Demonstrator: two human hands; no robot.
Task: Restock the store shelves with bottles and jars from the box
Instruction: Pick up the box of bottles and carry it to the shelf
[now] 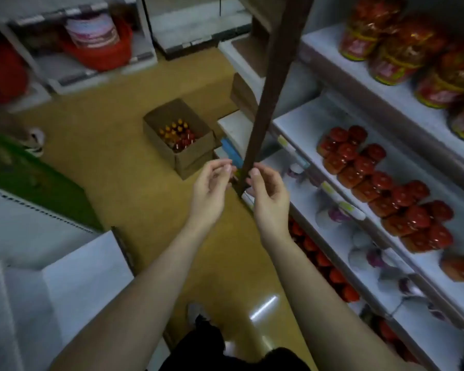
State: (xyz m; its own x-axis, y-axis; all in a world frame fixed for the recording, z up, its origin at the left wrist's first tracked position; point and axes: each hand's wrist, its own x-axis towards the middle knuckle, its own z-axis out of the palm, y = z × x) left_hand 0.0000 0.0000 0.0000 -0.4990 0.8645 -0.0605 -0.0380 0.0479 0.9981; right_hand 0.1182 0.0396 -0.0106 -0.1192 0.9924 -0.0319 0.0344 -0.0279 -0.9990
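Though blur hides their grip, both hands (238, 183) flank the post (268, 84).

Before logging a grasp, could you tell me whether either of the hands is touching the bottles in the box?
Apart. The head view shows both the left hand and right hand raised, with floor visible between them and the bottles in the cardboard box.

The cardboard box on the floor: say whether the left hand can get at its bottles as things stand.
Probably yes. The box stands open-topped with its bottles exposed, and the left hand holds nothing; it would need lowering.
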